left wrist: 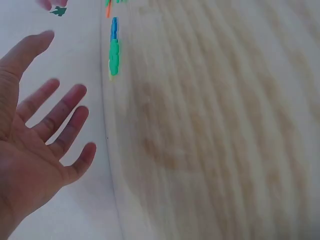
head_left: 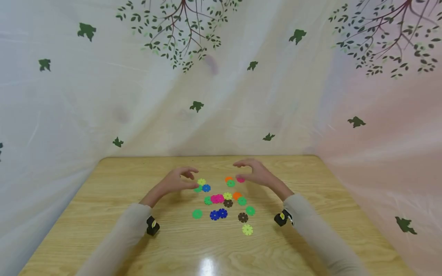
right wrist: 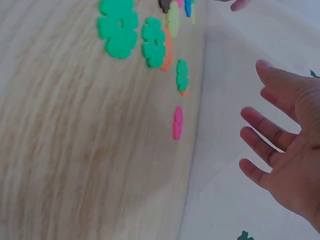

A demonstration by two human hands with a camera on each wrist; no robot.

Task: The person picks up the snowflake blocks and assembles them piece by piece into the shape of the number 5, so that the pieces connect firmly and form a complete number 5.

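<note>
Seeing first, behind everything, a large pale cloth curtain (head_left: pixel 155 103), printed with dark green leaf shapes (head_left: pixel 86 31). In front of it, finding a light-brown wooden table (head_left: pixel 103 237) with rounded far corners. Noticing then two long beige sleeves (head_left: pixel 117 234), coming from the near side. Beyond their cuffs, observing the bare left hand (head_left: pixel 174 182) and the bare right hand (head_left: pixel 257 174), both raised above the table, facing each other, well apart. Judging both as released, with fingers spread and only loosely bent. At the wrists, seeing small black box-shaped devices (head_left: pixel 152 226).

Between the arms, finding many thin flower-shaped plastic discs (head_left: pixel 197 214), lying flat and scattered on the table. Near the left thumb, seeing a yellow one (head_left: pixel 202 181), a green one and a blue one (head_left: pixel 206 188), close together. Near the right thumb, noticing a pink disc (head_left: pixel 240 179), beside an orange and green pair (head_left: pixel 230 183). In the middle, finding two overlapping pink discs (head_left: pixel 220 198); closer to the person, two dark blue discs (head_left: pixel 214 215), also overlapping.
</note>
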